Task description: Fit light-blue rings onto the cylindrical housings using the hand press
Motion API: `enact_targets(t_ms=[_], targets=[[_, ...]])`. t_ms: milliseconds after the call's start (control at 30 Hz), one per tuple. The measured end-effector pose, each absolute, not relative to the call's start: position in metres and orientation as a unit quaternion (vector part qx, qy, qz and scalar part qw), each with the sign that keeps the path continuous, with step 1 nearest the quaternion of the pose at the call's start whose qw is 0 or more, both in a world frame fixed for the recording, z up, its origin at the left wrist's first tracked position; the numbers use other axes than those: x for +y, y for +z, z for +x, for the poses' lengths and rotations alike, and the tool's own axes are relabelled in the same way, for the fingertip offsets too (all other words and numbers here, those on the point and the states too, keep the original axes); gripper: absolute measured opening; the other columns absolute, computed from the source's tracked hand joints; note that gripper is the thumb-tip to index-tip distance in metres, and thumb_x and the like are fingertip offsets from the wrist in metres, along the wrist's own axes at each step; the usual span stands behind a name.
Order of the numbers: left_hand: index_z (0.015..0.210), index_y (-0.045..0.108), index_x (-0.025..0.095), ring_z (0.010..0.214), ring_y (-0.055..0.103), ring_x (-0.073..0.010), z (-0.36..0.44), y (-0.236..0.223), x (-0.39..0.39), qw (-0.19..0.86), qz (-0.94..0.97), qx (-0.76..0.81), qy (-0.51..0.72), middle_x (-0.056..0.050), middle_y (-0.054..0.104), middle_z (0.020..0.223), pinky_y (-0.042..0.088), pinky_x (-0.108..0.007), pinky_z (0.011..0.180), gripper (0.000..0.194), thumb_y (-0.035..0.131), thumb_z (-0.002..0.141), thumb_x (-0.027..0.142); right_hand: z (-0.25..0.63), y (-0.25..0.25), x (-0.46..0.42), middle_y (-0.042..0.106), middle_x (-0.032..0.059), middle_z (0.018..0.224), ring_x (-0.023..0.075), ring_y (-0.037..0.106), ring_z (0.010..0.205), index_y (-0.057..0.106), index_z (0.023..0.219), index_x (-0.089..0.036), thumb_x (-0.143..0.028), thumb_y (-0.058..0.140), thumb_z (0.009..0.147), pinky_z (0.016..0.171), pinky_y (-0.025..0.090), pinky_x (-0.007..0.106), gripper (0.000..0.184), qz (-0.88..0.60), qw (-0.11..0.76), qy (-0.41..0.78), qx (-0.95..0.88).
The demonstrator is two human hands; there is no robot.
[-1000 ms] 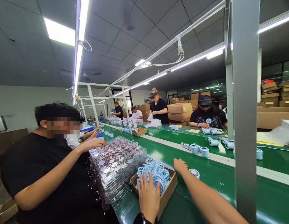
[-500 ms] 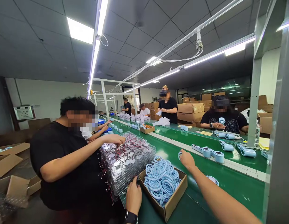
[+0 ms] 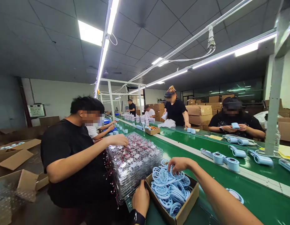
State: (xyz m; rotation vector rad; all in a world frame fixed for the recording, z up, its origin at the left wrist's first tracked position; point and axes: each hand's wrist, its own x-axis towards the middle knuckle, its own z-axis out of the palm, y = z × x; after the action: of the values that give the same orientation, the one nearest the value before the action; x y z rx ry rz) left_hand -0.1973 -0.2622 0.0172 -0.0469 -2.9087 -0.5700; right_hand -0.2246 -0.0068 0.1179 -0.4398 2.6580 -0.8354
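Head view, pale blue round grilles (image 3: 169, 190) heaped, tangled, in cardboard box (image 3: 186, 207)

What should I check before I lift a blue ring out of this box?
1. Right hand over the blue rings, fingers curled into the pile: ok.
2. Single ring in the grip: cannot tell, rings overlap.
3. Left hand steadying the cardboard box at its near corner: ok.
4. Rings tangled together: cannot tell.
5. Stacked clear trays beside the box, a neighbour's hand on them, apart from mine: ok.
6. Round blue part on the green belt beyond my forearm, not touched: ok.
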Motion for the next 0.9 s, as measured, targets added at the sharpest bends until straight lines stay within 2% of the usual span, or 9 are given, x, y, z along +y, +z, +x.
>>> enact_targets(t_ms=[67,200,333,400,500,633,733,833,900], targets=[[0.138,0.045,0.013,0.096,0.070,-0.0248,-0.198,0.015,-0.261,0.088,-0.013,-0.977,-0.192,-0.014,0.073,0.107,0.047,-0.029,0.074,0.048,0.038,0.091,0.012,-0.232,0.115,-0.006,0.065,0.0009,0.085,0.0103,0.063,0.073,0.063,0.100,-0.011,-0.036,0.059,0.094,0.070,0.055,0.027,0.025,-0.158,0.126,-0.296,0.933],[0.147,0.035,0.022,0.104,0.068,-0.0230,-0.197,0.009,-0.260,0.093,-0.030,-0.976,-0.196,-0.010,0.070,0.119,0.046,-0.029,0.080,0.057,0.034,0.091,0.008,-0.258,0.100,-0.012,0.065,0.0037,0.098,0.0150,0.063,0.090,0.063,0.103,-0.012,-0.037,0.057,0.095,0.084,0.054,0.035,0.027,-0.133,0.013,-0.295,0.946],[0.148,0.036,0.023,0.099,0.069,-0.0244,-0.195,0.001,-0.257,0.091,-0.039,-0.975,-0.197,-0.009,0.072,0.109,0.048,-0.031,0.079,0.059,0.034,0.091,0.008,-0.280,0.075,-0.023,0.060,0.0072,0.116,0.0197,0.059,0.107,0.059,0.116,-0.014,-0.035,0.059,0.094,0.096,0.048,0.043,0.030,-0.115,-0.056,-0.281,0.951],[0.145,0.041,0.023,0.100,0.068,-0.0235,-0.195,-0.002,-0.255,0.095,-0.033,-0.976,-0.194,-0.011,0.069,0.114,0.048,-0.030,0.080,0.057,0.034,0.091,0.008,-0.284,0.064,-0.024,0.059,0.0076,0.119,0.0209,0.057,0.112,0.059,0.114,-0.014,-0.034,0.059,0.093,0.100,0.045,0.045,0.029,-0.122,-0.060,-0.275,0.952],[0.133,0.054,0.022,0.103,0.066,-0.0230,-0.193,-0.006,-0.252,0.098,-0.023,-0.977,-0.189,-0.012,0.062,0.122,0.049,-0.029,0.082,0.048,0.035,0.090,0.008,-0.282,0.054,-0.019,0.064,0.0061,0.110,0.0191,0.060,0.105,0.063,0.106,-0.013,-0.030,0.062,0.090,0.098,0.045,0.043,0.023,-0.155,-0.039,-0.280,0.947],[0.117,0.064,0.018,0.107,0.063,-0.0254,-0.188,-0.008,-0.248,0.101,-0.027,-0.975,-0.195,-0.014,0.061,0.121,0.050,-0.032,0.085,0.042,0.034,0.089,0.007,-0.262,0.051,-0.002,0.069,0.0063,0.106,0.0226,0.061,0.107,0.069,0.089,-0.018,-0.024,0.059,0.082,0.099,0.043,0.037,0.013,-0.195,-0.022,-0.306,0.932],[0.113,0.066,0.015,0.112,0.059,-0.0268,-0.185,-0.008,-0.247,0.108,-0.040,-0.971,-0.209,-0.014,0.061,0.122,0.049,-0.034,0.091,0.042,0.033,0.088,0.006,-0.238,0.052,0.010,0.065,0.0085,0.121,0.0269,0.057,0.118,0.071,0.090,-0.021,-0.033,0.057,0.079,0.102,0.040,0.036,0.021,-0.199,-0.014,-0.325,0.924],[0.116,0.064,0.016,0.115,0.056,-0.0256,-0.182,-0.009,-0.246,0.115,-0.059,-0.966,-0.225,-0.011,0.064,0.122,0.047,-0.033,0.096,0.046,0.032,0.086,0.003,-0.219,0.054,0.019,0.067,0.0076,0.118,0.0263,0.060,0.112,0.072,0.095,-0.024,-0.044,0.058,0.079,0.099,0.043,0.035,0.029,-0.200,0.002,-0.325,0.924],[0.122,0.060,0.016,0.113,0.057,-0.0253,-0.181,-0.009,-0.246,0.116,-0.065,-0.963,-0.234,-0.011,0.067,0.115,0.047,-0.033,0.093,0.050,0.032,0.084,0.001,-0.217,0.056,0.022,0.067,0.0073,0.117,0.0252,0.061,0.110,0.071,0.102,-0.024,-0.050,0.054,0.083,0.100,0.044,0.034,0.036,-0.198,0.000,-0.320,0.927]])
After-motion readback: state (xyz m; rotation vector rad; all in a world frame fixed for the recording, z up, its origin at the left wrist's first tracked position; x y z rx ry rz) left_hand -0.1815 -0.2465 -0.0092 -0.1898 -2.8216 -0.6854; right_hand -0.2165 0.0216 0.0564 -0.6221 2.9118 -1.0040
